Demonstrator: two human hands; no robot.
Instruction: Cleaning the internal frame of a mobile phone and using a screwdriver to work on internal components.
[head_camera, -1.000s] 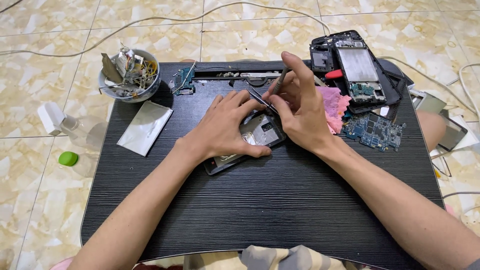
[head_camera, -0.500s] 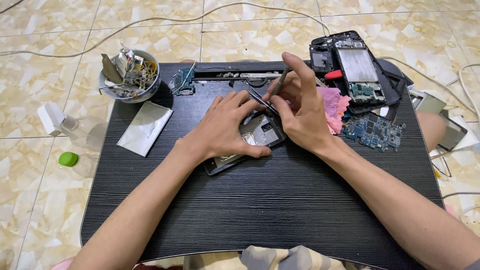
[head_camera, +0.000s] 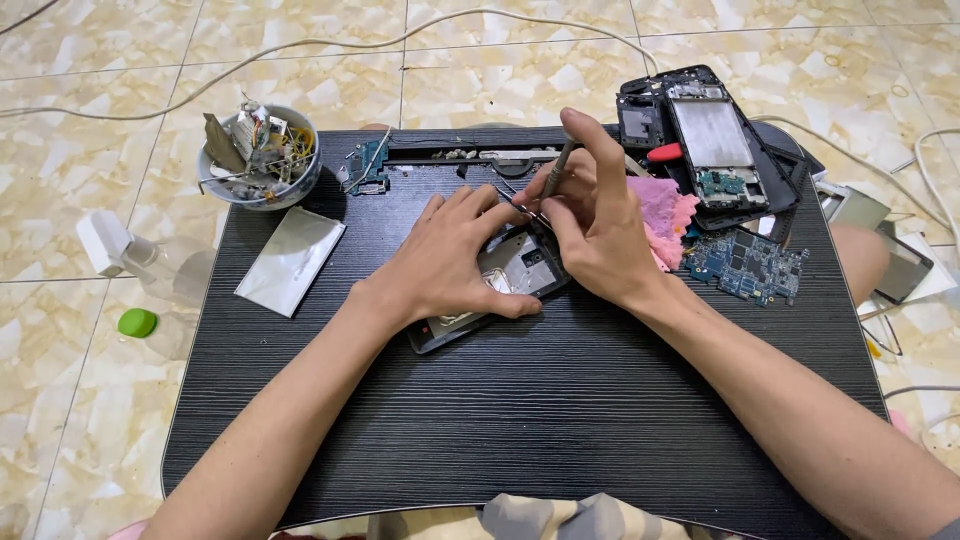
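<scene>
An opened phone lies near the middle of the black surface, its back off and its insides showing. The left hand lies flat over it, fingers spread and pressing it down, gripping nothing. The right hand has its fingers closed round a thin screwdriver, with the tip pointed down at the phone's upper edge; a pair of tweezers seems pinched there too, though I cannot tell which hand has them.

To do this well, I would say the tool wants to stay upright on the screw while the left hand keeps the phone from sliding.

Just beside the right hand is a pink cloth, then a blue circuit board and a stack of stripped phone frames. A bowl of scraps and a silver sheet sit to the left, well apart. The cloth crowds the right wrist most.
</scene>
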